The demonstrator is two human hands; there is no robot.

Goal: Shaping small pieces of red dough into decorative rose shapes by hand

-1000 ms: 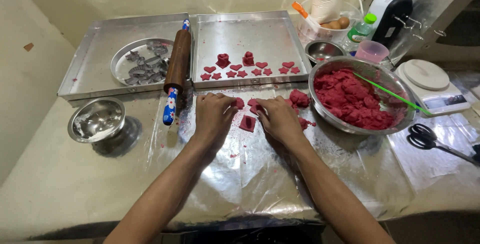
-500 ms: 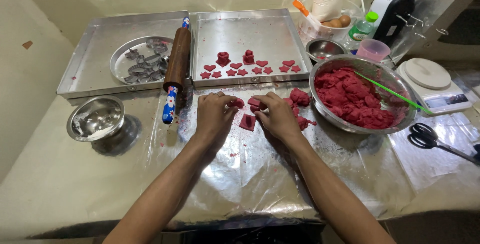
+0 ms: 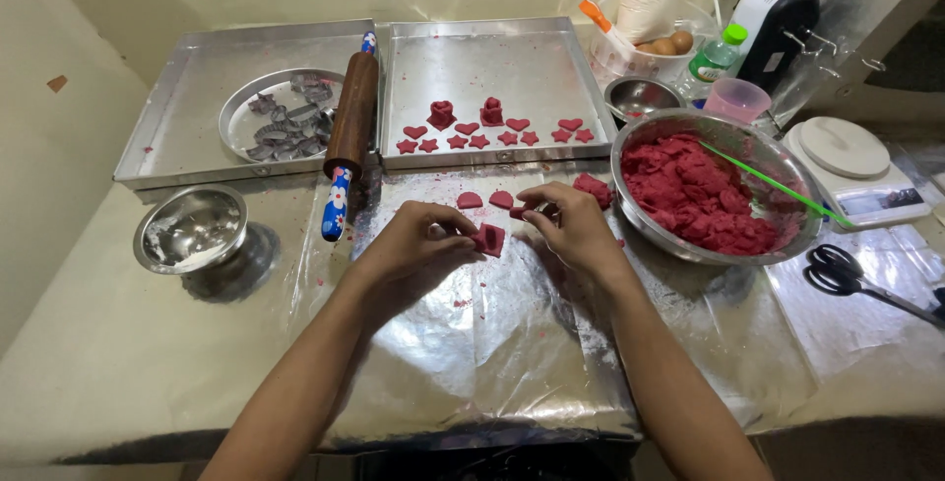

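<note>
A: From the head view, what's in hand at this step?

B: Shaping, I'd judge. The left hand [image 3: 418, 243] is curled, its fingertips pinching a small block of red dough [image 3: 489, 239] that rests on the foil sheet [image 3: 492, 343] in the middle of the desk. The right hand [image 3: 571, 228] is loosely closed just right of it, fingertips on a smaller dough scrap [image 3: 518, 212].

A: And around them?

B: Two half-round dough pieces [image 3: 471, 200] lie just beyond the hands. Farther off, the right baking tray [image 3: 551, 58] holds rows of red hearts and stars [image 3: 463, 129] plus two taller pieces. The left baking tray [image 3: 177, 97] carries a round pan of metal cutters [image 3: 281, 122]; a rolling pin [image 3: 349, 131] lies across the seam between the trays. A large bowl of red dough [image 3: 704, 191] sits to the right, a small steel bowl [image 3: 192, 227] to the left, scissors [image 3: 837, 269] at the near right.

A: What would the next move call for?

B: Probably a light, even pinch, so the soft block keeps its edges, then a careful lift toward the far tray.
</note>
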